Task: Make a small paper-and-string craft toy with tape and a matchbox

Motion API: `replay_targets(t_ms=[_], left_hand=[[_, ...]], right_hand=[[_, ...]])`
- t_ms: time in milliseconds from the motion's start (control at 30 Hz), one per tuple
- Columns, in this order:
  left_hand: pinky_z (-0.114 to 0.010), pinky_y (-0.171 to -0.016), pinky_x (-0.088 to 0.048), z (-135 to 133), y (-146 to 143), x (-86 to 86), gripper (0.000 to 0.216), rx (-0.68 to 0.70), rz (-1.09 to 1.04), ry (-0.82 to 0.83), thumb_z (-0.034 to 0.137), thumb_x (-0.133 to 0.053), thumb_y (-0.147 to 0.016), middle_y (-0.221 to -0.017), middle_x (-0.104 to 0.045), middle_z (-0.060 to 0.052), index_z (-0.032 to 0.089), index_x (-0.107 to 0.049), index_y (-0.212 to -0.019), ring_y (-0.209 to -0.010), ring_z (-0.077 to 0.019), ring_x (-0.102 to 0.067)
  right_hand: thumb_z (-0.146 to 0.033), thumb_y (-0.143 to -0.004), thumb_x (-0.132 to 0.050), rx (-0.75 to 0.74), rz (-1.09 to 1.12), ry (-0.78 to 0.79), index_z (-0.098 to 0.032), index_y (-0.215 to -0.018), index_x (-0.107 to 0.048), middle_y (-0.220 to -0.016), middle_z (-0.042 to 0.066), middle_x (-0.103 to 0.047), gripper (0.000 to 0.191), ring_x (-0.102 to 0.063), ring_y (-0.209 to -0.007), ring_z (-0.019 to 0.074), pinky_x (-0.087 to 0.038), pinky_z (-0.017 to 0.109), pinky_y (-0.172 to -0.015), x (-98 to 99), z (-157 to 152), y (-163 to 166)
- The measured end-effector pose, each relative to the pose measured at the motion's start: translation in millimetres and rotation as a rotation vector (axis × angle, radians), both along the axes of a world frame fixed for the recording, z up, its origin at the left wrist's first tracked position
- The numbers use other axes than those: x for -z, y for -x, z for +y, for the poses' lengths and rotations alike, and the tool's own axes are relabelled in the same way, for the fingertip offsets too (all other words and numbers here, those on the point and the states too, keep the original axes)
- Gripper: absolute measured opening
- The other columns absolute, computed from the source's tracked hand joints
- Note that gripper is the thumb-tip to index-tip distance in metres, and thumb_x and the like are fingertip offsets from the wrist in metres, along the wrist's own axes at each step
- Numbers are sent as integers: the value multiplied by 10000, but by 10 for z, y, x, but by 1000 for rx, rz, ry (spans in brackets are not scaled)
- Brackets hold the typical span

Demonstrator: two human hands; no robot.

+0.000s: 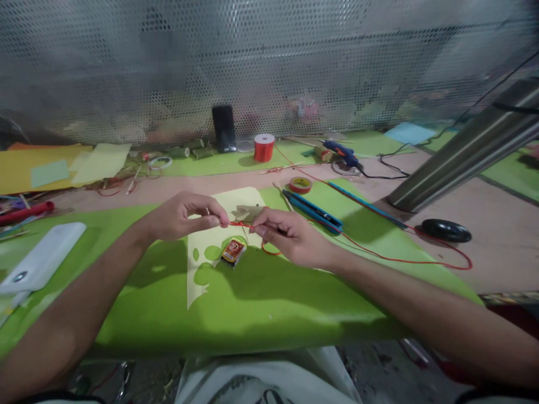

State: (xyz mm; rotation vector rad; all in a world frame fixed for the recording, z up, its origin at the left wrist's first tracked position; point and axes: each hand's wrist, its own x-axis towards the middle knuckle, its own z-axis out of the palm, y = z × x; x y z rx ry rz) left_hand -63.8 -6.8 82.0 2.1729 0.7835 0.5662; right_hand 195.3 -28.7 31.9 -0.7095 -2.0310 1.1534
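Observation:
Between my two hands a short stretch of red cord (240, 224) is drawn out, with what looks like a small knot in its middle. My left hand (185, 216) pinches one end of that stretch between thumb and fingertips. The other end is pinched by my right hand (290, 233). Past my right hand the cord runs on in a long loop over the table. Just below the hands lies a small red and black packet (233, 252). Under it is a pale yellow sheet of paper (200, 247) with shapes cut out of it.
A red cord spool (264, 150) stands at the back beside a dark phone (224, 129). Blue-handled cutter (314, 210), tape roll (300, 185) and glue gun (343, 152) lie to the right. A metal post (467, 143) rises near a black mouse (446, 230). A white power bank (44, 257) is left.

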Motion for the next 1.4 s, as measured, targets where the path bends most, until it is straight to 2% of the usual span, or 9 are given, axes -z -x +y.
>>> replay_targets(t_ms=[167, 333, 633, 767, 967, 1133, 1267, 1400], left_hand=[[-200, -683, -516, 0, 20, -37, 214, -30, 91, -5, 369, -664, -882, -826, -731, -50, 164, -724, -887, -758, -135, -661], [-191, -638, -497, -16, 20, -40, 223, -43, 64, 2, 378, -681, -873, -796, -694, -40, 154, -682, -872, -703, -117, -619], [-255, -738, -558, -56, -3, 2, 275, -41, -48, 189, 414, -673, -902, -884, -748, -91, 144, -643, -946, -838, -161, -702], [-224, -693, -548, -37, -4, 8, 225, -51, 4, 119, 367, -688, -887, -858, -753, -74, 148, -690, -941, -789, -142, -693], [-209, -710, -550, -10, 45, 16, 147, -58, -48, 57, 308, -724, -856, -843, -743, -49, 163, -715, -882, -791, -131, -690], [-199, -677, -542, 24, 106, 25, 178, -104, -49, 42, 320, -775, -811, -820, -708, -24, 174, -680, -842, -735, -110, -654], [-191, -676, -529, 25, 84, 27, 172, -104, -41, -8, 311, -743, -833, -814, -670, -8, 172, -643, -824, -725, -96, -618], [-206, -731, -541, 15, 55, 12, 141, -100, 16, -23, 316, -702, -863, -860, -696, -18, 178, -685, -880, -772, -107, -637]], right_hand=[[-317, -965, -511, -4, -1, -15, -166, -876, -562, -670, -24, -483, 182, -423, -608, 100, -341, 223, -558, -2, -5, -5], [-335, -967, -510, -1, -1, 10, -165, -882, -566, -667, -31, -461, 198, -398, -587, 95, -322, 223, -544, -9, -3, -6], [-374, -966, -509, 21, -41, 18, -161, -935, -605, -653, -32, -469, 236, -410, -561, 96, -323, 233, -525, 5, 27, -18], [-341, -974, -490, 16, -85, -26, -152, -1059, -651, -676, -20, -513, 262, -441, -562, 98, -332, 242, -531, -4, 28, -29], [-300, -973, -467, 58, -89, -109, -137, -947, -654, -662, -22, -511, 249, -405, -551, 85, -310, 236, -530, -45, 23, -33], [-327, -973, -468, 58, -91, -82, -143, -958, -657, -688, -6, -542, 264, -424, -560, 96, -330, 239, -539, -27, 37, -31], [-326, -966, -476, 69, -78, -99, -133, -962, -661, -776, 33, -611, 268, -467, -639, 116, -371, 249, -598, -15, 54, -27], [-321, -966, -480, 76, -56, -114, -132, -933, -648, -751, 25, -605, 255, -449, -621, 104, -357, 234, -581, -23, 59, -26]])
